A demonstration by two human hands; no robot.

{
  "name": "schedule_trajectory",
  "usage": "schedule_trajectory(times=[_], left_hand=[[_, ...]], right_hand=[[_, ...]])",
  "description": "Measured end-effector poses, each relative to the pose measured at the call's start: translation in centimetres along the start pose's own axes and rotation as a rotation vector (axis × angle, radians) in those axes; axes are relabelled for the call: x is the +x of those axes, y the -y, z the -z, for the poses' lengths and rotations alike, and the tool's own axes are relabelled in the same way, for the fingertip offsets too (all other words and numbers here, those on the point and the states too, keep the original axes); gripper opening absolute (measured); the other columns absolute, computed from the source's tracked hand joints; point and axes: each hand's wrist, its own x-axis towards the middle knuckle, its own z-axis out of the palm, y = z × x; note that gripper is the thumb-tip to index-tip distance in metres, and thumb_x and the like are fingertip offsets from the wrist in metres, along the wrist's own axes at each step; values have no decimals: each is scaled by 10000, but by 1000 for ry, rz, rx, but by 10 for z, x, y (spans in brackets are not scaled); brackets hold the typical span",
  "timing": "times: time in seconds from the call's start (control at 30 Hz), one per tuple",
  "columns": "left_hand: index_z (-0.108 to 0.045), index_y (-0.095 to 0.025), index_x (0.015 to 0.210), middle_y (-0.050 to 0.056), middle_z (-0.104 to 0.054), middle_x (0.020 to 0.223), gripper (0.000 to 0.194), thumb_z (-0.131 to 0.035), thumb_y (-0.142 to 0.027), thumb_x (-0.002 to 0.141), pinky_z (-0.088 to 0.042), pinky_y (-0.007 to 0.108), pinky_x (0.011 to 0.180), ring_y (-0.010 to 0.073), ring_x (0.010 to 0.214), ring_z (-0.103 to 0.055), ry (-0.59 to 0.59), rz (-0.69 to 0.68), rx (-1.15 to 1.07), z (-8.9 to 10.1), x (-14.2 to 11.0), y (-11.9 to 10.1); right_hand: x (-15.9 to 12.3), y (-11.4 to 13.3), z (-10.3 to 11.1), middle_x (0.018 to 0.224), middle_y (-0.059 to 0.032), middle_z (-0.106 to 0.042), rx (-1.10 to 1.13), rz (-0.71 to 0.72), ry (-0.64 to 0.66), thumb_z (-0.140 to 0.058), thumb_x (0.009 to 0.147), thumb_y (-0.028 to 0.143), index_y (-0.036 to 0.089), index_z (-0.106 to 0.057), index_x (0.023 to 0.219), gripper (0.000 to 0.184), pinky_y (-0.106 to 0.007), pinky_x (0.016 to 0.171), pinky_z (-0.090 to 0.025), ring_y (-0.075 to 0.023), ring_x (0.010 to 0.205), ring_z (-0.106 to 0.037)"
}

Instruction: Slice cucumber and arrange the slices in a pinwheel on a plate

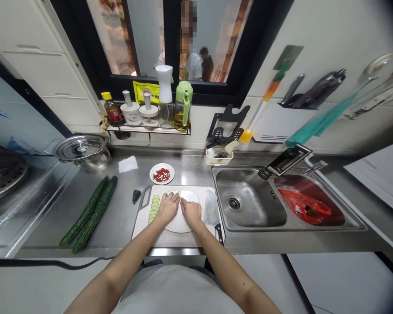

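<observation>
A white plate [179, 225] lies on the light cutting board [144, 233]. Both my hands are over it, fingertips close together near its far rim. A small pale green cucumber slice [179, 193] shows between them. My left hand [169, 207] has its fingers curled down at the slice; my right hand [191, 212] pinches close beside it, its fingertips partly hidden. Left of the plate, a row of overlapping cucumber slices [153, 209] rests on the board. A cleaver [211, 208] lies flat along the board's right side, its black handle toward me.
Two whole cucumbers [94, 216] and a dark cucumber end [136, 196] lie to the left. Behind the board is a small plate of red berries [162, 175]. A lidded steel pot [85, 152] stands back left. The sink [251, 200] adjoins on the right, with a red bag [305, 207].
</observation>
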Motion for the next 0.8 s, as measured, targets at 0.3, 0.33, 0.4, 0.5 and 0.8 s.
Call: schedule_trajectory(times=[0.3,0.33,0.4,0.5,0.8], left_hand=[[-605,-178,1108,101,-604,1195,304,-409,-149,878,-293,438,936,259,1063,-485,-17,21,-4,2,-1,-3],[-608,-180,1102,101,-610,1176,301,-416,-148,872,-293,438,937,259,1059,-486,-16,29,-10,2,-1,-3],[-614,-184,1086,101,-618,1144,292,-436,-150,858,-291,440,939,258,1053,-487,-13,45,-27,2,-1,-3],[-620,-193,1070,97,-620,1131,281,-460,-155,842,-286,441,943,256,1059,-485,-19,65,-58,2,-1,-3],[-641,-242,1103,59,-619,1200,341,-471,-154,822,-301,425,952,243,1108,-490,-118,310,-250,10,-3,-4]], right_hand=[[-3,-1,2,905,-99,-714,50,-14,-40,-267,983,372,229,-635,1150,429,-265,747,-383,-175,848,-653],[-4,-2,2,903,-97,-714,54,-10,-47,-265,983,367,232,-633,1152,426,-264,743,-384,-176,852,-653],[-5,-3,1,894,-96,-715,54,-9,-59,-258,984,354,231,-633,1147,426,-264,732,-386,-180,851,-654],[-6,-4,0,892,-101,-714,43,-16,-56,-252,984,346,219,-637,1125,429,-265,724,-390,-182,837,-655],[-11,-10,14,945,-92,-709,83,-53,-54,-264,979,352,240,-548,1248,407,-244,725,-397,-169,858,-654]])
